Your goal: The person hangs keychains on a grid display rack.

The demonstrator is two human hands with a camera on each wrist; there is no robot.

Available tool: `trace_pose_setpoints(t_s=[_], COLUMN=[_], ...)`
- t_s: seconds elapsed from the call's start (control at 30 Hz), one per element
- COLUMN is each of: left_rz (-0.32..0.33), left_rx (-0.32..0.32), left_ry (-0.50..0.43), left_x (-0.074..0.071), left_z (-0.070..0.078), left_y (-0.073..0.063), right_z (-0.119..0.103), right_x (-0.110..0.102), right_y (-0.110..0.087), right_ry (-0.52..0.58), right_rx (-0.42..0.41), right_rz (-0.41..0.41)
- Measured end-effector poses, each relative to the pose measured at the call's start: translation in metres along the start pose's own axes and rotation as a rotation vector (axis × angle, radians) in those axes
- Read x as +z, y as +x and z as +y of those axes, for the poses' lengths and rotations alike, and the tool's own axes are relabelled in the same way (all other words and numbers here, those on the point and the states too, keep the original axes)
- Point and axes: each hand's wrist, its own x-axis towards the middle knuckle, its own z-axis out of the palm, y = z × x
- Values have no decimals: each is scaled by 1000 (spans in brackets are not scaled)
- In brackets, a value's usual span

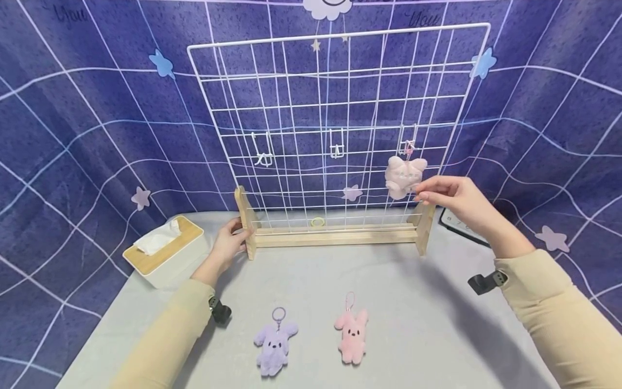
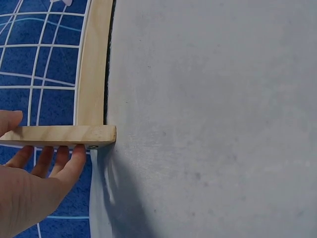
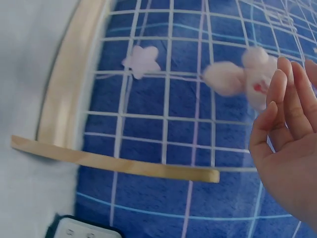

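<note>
In the head view, my left hand (image 1: 228, 246) grips the left wooden foot (image 1: 247, 237) of a white wire grid rack (image 1: 330, 102). The left wrist view has the thumb on one side of that board and the fingers on the other. A pale pink plush keychain (image 1: 403, 175) hangs by its loop from the rightmost white hook (image 1: 407, 135). Beside it is my right hand (image 1: 454, 197), fingers extended, fingertips at the plush's edge; whether they touch it I cannot tell. In the right wrist view the plush (image 3: 228, 79) is partly covered by the fingers.
Two more hooks, a left hook (image 1: 262, 154) and a middle hook (image 1: 336, 148), hang on the grid. A purple plush keychain (image 1: 273, 348) and a pink plush keychain (image 1: 353, 337) lie in front. A tissue box (image 1: 165, 248) stands left; a keypad-like device (image 1: 457, 224) lies behind the right arm.
</note>
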Motion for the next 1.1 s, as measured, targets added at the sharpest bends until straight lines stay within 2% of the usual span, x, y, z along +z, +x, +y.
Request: trace_pose_setpoints(t_s=[0.3, 0.57, 0.87, 1.1], left_rz=[5, 3, 8, 8], left_rx=[-4, -5, -17, -12], left_ry=[17, 17, 12, 2], left_x=[0, 0, -1, 1], left_z=[-3, -2, 2, 2], left_y=[-1, 1, 0, -1], right_z=[21, 52, 82, 97], right_x=[33, 65, 109, 138], right_y=[-17, -26, -36, -41], right_ry=[-33, -50, -59, -19], right_rx=[70, 110, 95, 79], right_rz=[-64, -158, -304, -403])
